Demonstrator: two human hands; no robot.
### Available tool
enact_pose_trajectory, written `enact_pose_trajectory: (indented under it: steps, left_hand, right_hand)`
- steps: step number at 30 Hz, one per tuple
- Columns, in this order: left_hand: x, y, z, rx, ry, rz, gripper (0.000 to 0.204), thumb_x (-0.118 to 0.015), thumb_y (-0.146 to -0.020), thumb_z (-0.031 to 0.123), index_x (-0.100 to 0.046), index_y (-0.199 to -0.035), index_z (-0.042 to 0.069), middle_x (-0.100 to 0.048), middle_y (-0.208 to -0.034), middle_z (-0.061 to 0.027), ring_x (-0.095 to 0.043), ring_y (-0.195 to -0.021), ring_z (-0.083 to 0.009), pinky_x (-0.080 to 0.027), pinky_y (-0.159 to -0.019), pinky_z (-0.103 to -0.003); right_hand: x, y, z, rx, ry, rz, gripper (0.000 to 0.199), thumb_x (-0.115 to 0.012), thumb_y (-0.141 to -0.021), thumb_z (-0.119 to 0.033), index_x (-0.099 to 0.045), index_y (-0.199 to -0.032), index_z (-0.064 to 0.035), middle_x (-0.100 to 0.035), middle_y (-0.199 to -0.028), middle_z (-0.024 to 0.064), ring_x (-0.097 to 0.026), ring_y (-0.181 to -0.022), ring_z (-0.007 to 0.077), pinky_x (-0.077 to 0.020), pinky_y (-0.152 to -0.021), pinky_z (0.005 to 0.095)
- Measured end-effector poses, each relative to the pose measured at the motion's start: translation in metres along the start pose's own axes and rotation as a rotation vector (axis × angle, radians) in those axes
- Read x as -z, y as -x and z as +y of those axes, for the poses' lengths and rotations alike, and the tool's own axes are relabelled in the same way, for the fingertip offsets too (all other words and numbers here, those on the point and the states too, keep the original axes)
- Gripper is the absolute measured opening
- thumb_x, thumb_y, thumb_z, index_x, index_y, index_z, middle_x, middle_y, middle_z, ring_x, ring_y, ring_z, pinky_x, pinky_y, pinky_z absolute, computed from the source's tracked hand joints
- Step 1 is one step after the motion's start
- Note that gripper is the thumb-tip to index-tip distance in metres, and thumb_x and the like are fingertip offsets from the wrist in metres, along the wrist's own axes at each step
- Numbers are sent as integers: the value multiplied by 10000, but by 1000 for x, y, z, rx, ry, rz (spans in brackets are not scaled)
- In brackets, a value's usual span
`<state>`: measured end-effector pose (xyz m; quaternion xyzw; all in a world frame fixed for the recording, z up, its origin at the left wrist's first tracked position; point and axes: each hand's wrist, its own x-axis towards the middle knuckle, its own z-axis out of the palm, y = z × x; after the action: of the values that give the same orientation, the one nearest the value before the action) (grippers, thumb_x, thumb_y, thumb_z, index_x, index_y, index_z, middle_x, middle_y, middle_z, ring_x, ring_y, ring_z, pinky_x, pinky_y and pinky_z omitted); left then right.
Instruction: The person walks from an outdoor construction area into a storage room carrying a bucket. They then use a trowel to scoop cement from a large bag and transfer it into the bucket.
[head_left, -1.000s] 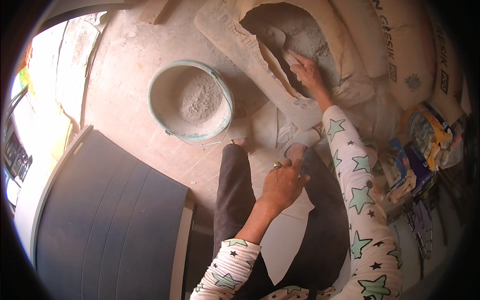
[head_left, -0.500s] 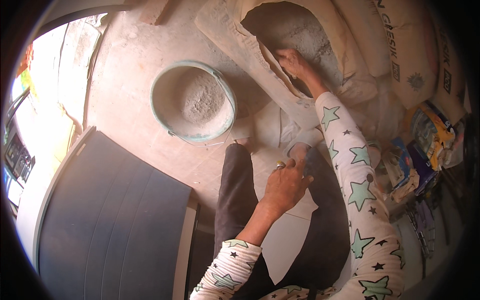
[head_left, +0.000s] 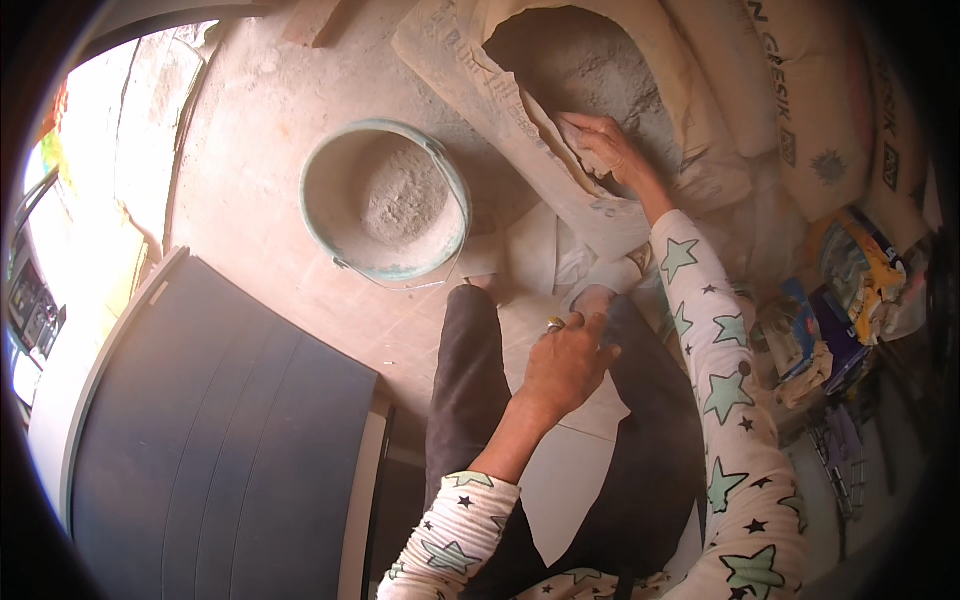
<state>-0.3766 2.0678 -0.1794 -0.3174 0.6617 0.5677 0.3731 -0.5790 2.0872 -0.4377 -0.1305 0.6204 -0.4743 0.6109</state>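
My right hand (head_left: 605, 145) reaches into the torn opening of a brown paper sack (head_left: 455, 70), close to its near edge. Its fingers are closed; a pale, dusty shape lies under them, and I cannot make out whether it is a tool or a flap of the sack. Loose grey powder (head_left: 610, 85) fills the opening. Over my lap my left hand (head_left: 565, 370) hangs loosely with its thumb apart, a ring on one finger and nothing visible in it. To the left of the sack stands a round pale-green bucket (head_left: 318, 235) with a wire handle, a heap of grey powder inside.
More full paper sacks (head_left: 820, 120) stand at the far right. Crumpled coloured packaging (head_left: 850, 290) lies right of my arm. A dark panel (head_left: 220, 410) with a light edge takes up the lower left. The dusty floor (head_left: 250, 90) stretches around the bucket.
My right hand has drawn slightly nearer and to the right, toward the near edge of the opening, showing a pale shape beneath it. My left hand has stayed almost still.
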Motion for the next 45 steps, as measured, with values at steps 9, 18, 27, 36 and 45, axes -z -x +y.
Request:
enact_pose_trajectory:
  steps: [9, 18, 27, 36, 45]
  left_hand:
    - [8, -11, -16, 19, 35, 0, 458, -649, -932, 327, -557, -1290, 56, -640, -1117, -191, -624, -1018, -424, -496, -902, -489]
    - [18, -23, -36, 22, 59, -6, 453, -649, -928, 331, -558, -1267, 45, -648, -1047, -204, -627, -990, -421, -493, -888, -491]
    - [30, -37, -64, 31, 87, -6, 402, -632, -932, 325, -557, -1179, 16, -650, -1020, -202, -651, -948, -400, -509, -841, -489]
    - [31, -36, -60, 57, 44, -24, 414, -629, -929, 328, -544, -1184, 13, -656, -1019, -195, -660, -958, -383, -519, -837, -483]
    - [11, -42, -52, -37, 9, 15, 310, -662, -888, 287, -629, -1041, 20, -681, -924, -202, -665, -908, -396, -521, -808, -481]
  right_hand:
    - [32, 31, -1, -205, -7, 120, 533, -481, -880, -107, -571, -1404, -70, -638, -879, 47, -523, -641, 81, -436, -523, 228]
    - [28, 37, -15, -214, -4, 242, 534, -512, -854, -88, -599, -1381, -89, -678, -905, 52, -543, -605, 83, -448, -520, 228]
    - [-31, 32, -59, -175, 74, 84, 550, -553, -838, -101, -585, -1385, -57, -686, -1013, 37, -532, -648, 57, -467, -563, 217]
    - [-121, 23, -90, -102, 278, -192, 594, -558, -773, -145, -590, -1353, -19, -666, -1239, 195, -674, -1018, 232, -526, -881, 308]
    - [-205, 7, -68, 389, 1180, -129, 645, -614, -806, -6, -508, -1423, -160, -609, -966, 83, -650, -819, 261, -556, -679, 397]
